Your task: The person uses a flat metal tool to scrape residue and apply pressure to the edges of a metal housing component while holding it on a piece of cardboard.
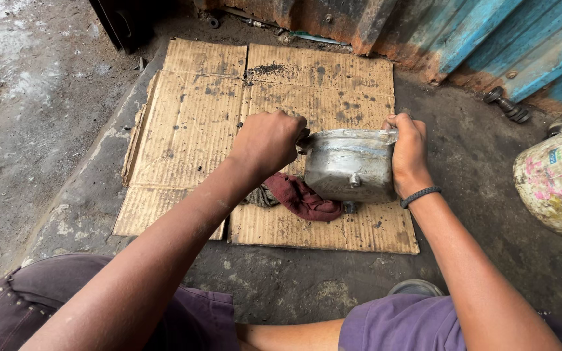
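The dented metal housing [351,166], a silver bowl-shaped casting with a small boss on its near wall, stands on edge over the near right part of the flattened cardboard [190,123] that lies on the floor [476,162]. The right hand [408,155] holds its right rim, fingers wrapped over the edge and clamped on the metal. The left hand [267,143] is a closed fist at the housing's left rim; its fingers are curled tight, seemingly on a small projection or a tool shank there, but what exactly they grip is hidden behind the knuckles.

A dark red rag [302,198] lies bunched under the housing's lower left corner, touching it, and a small dark piece pokes out beneath the casting.

To work this well, I judge the right hand should keep the rim pinned so the casting cannot roll on its curved back, while the left applies force in line with whatever it holds rather than prying sideways. The rag makes a useful cushion; keeping the housing seated on it would limit slipping on the greasy cardboard. The thin rim looks sharp, so the grip should stay on the rolled edge.

Farther out, a pale worn cylinder [557,182] rests at the right, well apart, with a loose bolt [507,105] near the rusted blue sheet metal [489,39] behind.
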